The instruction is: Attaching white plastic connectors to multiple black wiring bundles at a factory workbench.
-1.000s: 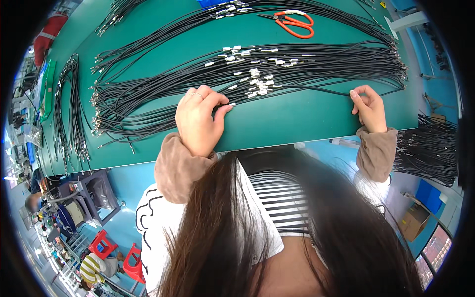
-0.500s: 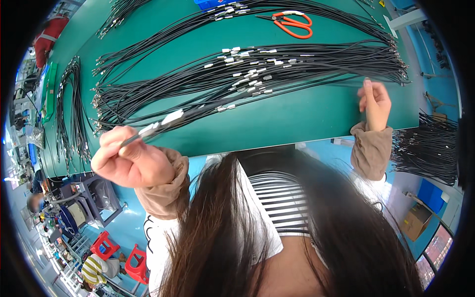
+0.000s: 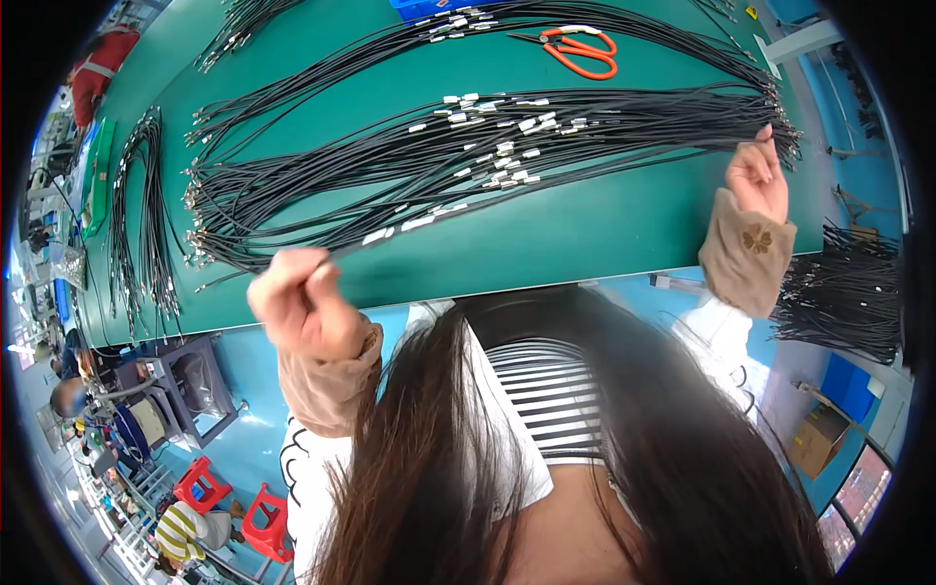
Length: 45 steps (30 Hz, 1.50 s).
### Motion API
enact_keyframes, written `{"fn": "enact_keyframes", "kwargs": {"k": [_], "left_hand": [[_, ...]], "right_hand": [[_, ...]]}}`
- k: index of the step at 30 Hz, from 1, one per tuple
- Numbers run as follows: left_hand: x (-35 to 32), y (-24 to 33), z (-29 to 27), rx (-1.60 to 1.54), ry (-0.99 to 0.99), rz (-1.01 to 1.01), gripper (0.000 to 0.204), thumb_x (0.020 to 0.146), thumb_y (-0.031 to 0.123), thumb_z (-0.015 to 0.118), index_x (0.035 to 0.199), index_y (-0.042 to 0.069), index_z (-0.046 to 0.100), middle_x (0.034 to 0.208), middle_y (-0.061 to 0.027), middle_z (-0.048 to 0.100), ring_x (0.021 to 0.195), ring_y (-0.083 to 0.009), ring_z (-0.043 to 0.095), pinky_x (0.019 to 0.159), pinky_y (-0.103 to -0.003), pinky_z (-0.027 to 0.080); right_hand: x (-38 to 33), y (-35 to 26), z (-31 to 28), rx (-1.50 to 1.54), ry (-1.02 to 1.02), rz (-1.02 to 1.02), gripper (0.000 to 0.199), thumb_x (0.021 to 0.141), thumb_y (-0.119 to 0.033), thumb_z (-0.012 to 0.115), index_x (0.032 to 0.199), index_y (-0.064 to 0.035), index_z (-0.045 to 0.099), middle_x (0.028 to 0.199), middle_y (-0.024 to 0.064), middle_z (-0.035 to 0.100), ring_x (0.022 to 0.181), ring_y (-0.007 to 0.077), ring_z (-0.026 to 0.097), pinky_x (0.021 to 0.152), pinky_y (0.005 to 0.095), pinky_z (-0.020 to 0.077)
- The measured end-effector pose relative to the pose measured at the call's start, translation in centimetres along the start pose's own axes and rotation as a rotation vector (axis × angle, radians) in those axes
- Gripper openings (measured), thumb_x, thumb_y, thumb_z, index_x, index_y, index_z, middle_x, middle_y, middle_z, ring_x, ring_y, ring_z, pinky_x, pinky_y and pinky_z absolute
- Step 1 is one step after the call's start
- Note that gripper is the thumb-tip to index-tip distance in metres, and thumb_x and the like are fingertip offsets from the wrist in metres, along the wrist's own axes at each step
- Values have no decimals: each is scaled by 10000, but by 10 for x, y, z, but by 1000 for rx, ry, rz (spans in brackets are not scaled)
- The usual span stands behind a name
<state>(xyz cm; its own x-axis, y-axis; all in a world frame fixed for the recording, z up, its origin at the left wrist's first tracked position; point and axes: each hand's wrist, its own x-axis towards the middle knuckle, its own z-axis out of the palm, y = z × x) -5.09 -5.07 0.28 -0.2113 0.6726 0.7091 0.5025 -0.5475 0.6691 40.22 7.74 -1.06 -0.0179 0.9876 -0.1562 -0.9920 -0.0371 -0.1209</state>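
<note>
My hair and striped shirt fill the near view, and both forearms rise from them to the green surface. My left hand is lifted at the near edge of the surface, its grip pinched together on one end of a thin black cable with pale tags along it. The cable stretches across toward my right hand, whose grip is closed over the far ends near the right edge, though I cannot tell whether it holds this same cable. Just beyond lies the main bundle of black cables, spread in a long band with white tags in the middle, crowding the space between my hands. A smaller bundle lies to the left. Farther back sit orange scissors. A heap of cables lies below the surface at right.
</note>
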Motion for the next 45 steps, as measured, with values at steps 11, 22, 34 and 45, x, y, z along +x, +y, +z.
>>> {"fn": "enact_keyframes", "kwargs": {"k": [11,22,34,45], "left_hand": [[-2,-32,-8,202,-441,-421,58,744,-33,636,768,-7,590,677,-81,589,577,-168,529,539,-245,423],[28,-46,-122,620,-480,-95,210,706,-37,617,881,61,679,715,-68,584,701,-226,530,669,-302,403],[24,-36,-211,436,-658,-1056,74,685,-60,663,736,-31,619,734,-57,617,697,-98,545,619,-213,416],[32,-1,24,-647,-380,-948,77,866,65,558,910,8,533,785,-84,599,594,-111,549,481,-177,381]], "right_hand": [[-57,82,78,-602,-478,-55,192,931,-202,483,989,-24,525,897,67,432,670,105,377,538,207,357],[-119,-255,-67,-668,276,-579,201,910,-61,496,1108,-54,529,857,65,555,515,95,344,509,219,337],[-100,-139,-15,-1218,393,-664,367,940,-193,482,1253,-8,437,830,9,513,525,42,348,420,175,287],[-73,170,48,-1481,-370,281,109,851,-51,582,873,41,637,712,38,603,627,66,557,572,192,444]]}}
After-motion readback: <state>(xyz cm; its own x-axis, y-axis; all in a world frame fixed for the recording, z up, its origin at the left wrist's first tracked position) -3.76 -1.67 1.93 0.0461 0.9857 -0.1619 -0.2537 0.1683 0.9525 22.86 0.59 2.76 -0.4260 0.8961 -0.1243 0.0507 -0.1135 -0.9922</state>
